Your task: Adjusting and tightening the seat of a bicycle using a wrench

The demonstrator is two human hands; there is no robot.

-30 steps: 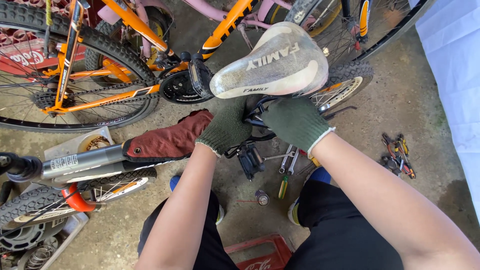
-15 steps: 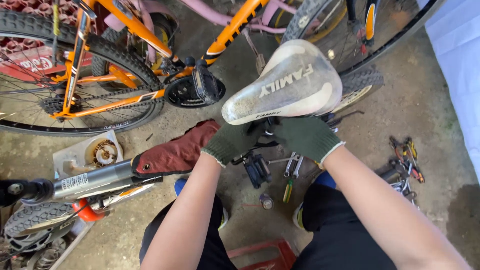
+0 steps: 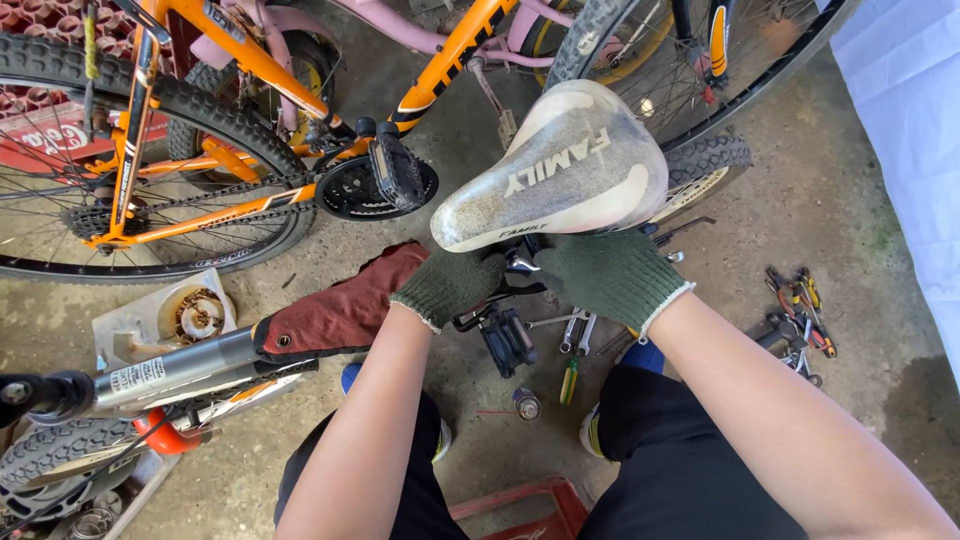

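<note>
Head view: fingertips hidden under saddle (image 3: 560, 170)

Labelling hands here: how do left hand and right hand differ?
The left hand sits lower, under the saddle's narrow nose; the right hand is under its wide rear. The left looks curled with fingers tucked out of view; the right lies flatter, its back facing the camera. Both wear dark green knit gloves with bare forearms.

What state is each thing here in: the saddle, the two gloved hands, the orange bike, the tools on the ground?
Saddle: dirty, worn, tilted, raised above the floor.
Left hand: gloved, curled under the saddle.
Right hand: gloved, curled under the saddle.
Orange bike: chain on its chainring.
Wrenches: lying loose on the concrete.
Pliers: lying on the floor.
</note>
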